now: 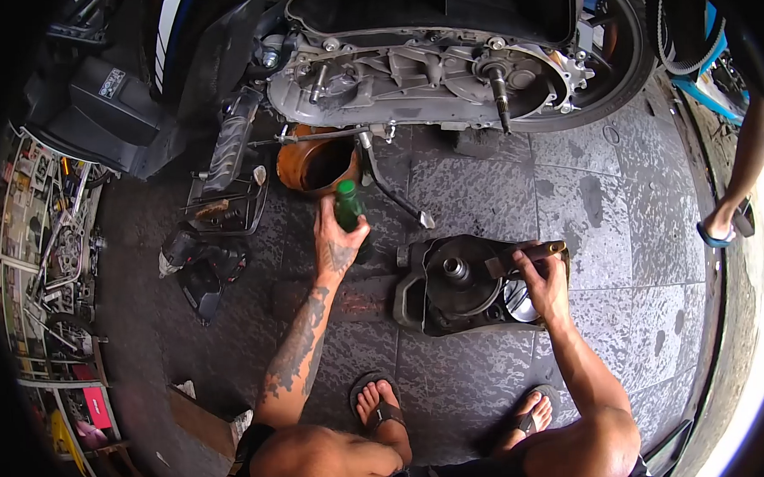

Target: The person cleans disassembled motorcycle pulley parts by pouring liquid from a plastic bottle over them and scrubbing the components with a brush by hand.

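My left hand [338, 239] is closed around a green bottle [347, 204], just in front of an orange-brown pot [298, 161] with dark contents. In my right hand [546, 282] is a dark-handled tool with a brass-coloured end [555, 248]; its flat working end points left, and I cannot make out if it is a brush or a scraper. That hand is over the right side of a black engine cover [412, 301] lying on the floor. A round dark metal part [457, 295] with a raised centre sits in the cover, beside a shiny round part [521, 301].
A scooter's opened engine case [426, 74] with a protruding shaft [499, 97] is ahead, its wheel [623, 91] to the right. A kickstand [393, 191] reaches down near the pot. Dark parts [202, 268] lie left. Another person's foot [719, 224] is at right.
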`<move>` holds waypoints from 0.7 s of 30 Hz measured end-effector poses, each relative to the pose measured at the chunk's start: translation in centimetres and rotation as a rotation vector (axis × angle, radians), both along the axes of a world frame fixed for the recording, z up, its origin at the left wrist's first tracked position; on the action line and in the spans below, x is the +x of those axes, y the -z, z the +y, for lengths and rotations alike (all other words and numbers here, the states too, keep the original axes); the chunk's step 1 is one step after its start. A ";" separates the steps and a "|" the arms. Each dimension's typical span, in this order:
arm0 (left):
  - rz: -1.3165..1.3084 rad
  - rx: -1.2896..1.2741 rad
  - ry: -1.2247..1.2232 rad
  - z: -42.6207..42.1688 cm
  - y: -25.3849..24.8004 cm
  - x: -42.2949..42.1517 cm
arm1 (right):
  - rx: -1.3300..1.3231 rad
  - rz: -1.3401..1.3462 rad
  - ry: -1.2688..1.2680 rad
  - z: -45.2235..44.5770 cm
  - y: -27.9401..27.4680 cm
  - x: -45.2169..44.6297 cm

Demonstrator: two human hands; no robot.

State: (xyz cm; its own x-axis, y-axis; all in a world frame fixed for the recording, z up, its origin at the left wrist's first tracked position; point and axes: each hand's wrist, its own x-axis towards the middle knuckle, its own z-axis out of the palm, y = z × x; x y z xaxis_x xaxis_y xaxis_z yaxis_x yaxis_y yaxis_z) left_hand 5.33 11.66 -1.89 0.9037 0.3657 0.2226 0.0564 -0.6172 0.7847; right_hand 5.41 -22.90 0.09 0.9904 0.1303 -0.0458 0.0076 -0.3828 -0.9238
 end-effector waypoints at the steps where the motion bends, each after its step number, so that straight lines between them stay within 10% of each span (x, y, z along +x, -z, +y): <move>1: -0.036 0.061 -0.031 0.5 0.7 -1.0 | 0.008 0.011 0.014 0.0 -0.2 -0.2; 13: -0.200 -0.427 0.006 -0.1 2.8 -5.0 | 0.045 -0.136 0.051 0.6 0.0 -0.8; 21: -0.379 0.008 -0.276 -2.3 0.8 -7.4 | 0.028 -0.161 0.101 0.2 0.4 -1.4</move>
